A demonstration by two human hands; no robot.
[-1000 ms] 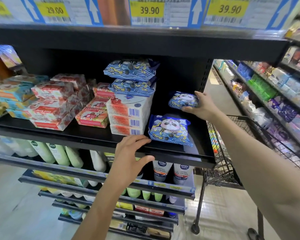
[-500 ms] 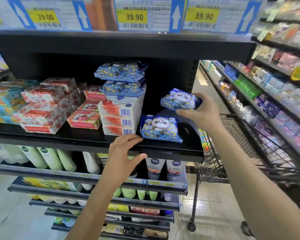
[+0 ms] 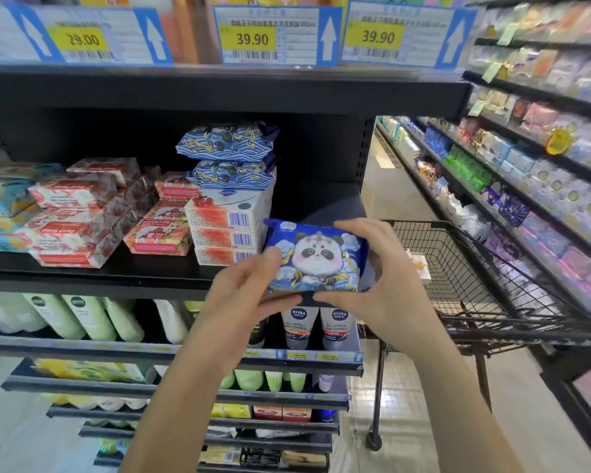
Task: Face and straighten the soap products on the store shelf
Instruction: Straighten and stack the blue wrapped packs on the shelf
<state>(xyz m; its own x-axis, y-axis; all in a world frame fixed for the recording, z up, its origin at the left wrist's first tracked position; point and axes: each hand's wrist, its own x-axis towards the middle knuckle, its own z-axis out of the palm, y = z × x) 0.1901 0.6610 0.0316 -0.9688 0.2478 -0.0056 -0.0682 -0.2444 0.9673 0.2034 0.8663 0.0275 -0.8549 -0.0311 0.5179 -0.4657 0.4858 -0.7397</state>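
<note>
The left hand [image 3: 239, 295] and the right hand [image 3: 376, 281] hold one blue panda pack [image 3: 316, 257] between them, in front of the right front corner of the black shelf [image 3: 116, 278]. The left hand pinches the pack's left end, thumb on the printed face and the other fingers [image 3: 282, 299] curled under its lower edge. The right hand grips the right end, fingers over the top edge and thumb under the bottom. The panda faces the camera, upright; whether the pack touches the shelf cannot be told. Just left of it on the shelf stands a stack of white-and-red boxes [image 3: 226, 233], barcodes forward, with two blue wave-patterned packs [image 3: 227, 141] piled on top. Further left lie red-and-white soap packs [image 3: 72, 216] in skewed stacks. Under the shelf, face-wash tubes [image 3: 299, 322] stand in a row. A wire cart [image 3: 458, 274] stands in the aisle to the right, and yellow price tags [image 3: 253, 39] hang above
</note>
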